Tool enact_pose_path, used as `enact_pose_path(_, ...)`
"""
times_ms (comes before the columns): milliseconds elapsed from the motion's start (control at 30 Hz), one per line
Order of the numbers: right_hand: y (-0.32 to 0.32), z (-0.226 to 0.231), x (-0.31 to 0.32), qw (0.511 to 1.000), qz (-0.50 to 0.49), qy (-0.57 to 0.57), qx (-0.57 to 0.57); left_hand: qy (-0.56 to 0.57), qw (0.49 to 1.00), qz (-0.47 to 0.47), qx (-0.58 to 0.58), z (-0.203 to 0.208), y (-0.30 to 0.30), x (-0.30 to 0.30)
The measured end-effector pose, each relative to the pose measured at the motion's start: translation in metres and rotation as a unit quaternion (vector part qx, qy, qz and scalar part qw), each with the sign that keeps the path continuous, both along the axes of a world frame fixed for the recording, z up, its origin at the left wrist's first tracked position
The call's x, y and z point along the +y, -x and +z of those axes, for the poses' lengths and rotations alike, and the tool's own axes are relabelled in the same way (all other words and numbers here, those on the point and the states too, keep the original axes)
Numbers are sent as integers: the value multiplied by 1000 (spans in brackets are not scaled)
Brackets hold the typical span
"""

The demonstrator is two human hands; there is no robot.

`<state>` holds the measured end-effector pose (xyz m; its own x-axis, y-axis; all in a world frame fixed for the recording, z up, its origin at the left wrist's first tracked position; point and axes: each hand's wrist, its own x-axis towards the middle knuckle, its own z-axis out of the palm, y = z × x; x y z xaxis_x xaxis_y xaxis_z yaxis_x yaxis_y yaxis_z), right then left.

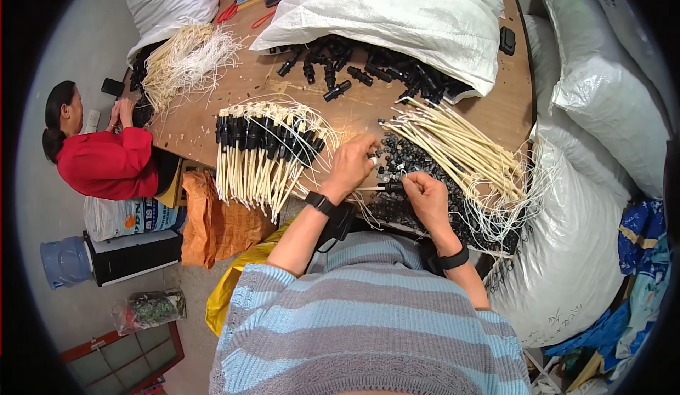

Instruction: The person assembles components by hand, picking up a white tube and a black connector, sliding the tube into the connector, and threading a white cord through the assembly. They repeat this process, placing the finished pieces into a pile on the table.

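Hands (pixel 428 195), two, at one black connector (pixel 389 187), beside two rod bundles (pixel 457 146)

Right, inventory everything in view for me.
table: 1, brown, centre
sacks: several, white, top and right
pipe fittings: many, black, below top-centre sack
fitted tubes: many, cream with black, left of hands
plain tubes: many, cream, right of hands
cords: many, white, among tubes
far bundle: 1, cream and white, upper left
small parts: many, black, around right hand
woven bag: 1, orange, left floor
plastic bag: 1, yellow, beside woven bag
water jug: 1, blue, far left
paned frame: 1, red, lower left
co-worker: 1, red top, far left
sweater: 1, blue-grey striped, bottom
wristbands: 2, black, wrists
left hand: 1, bare, centre
right hand: 1, bare, right of centre
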<state>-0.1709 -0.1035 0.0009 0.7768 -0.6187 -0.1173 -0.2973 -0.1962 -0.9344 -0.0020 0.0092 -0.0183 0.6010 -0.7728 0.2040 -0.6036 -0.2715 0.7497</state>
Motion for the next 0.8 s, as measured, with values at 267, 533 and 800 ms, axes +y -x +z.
enact_pose_path(267, -11, -20, -2, 997, 6, 55, -50, 150, 979, -58, 125, 35, 57, -8)
enact_pose_path(533, -10, -7, 12, 992, 1, 123, -25, 138, 989, -47, 14, 32, 65, 3)
enact_pose_path(800, -4, 10, 22, 935, -16, 336, -111, 105, 948, 92, 287, 34, 69, 14)
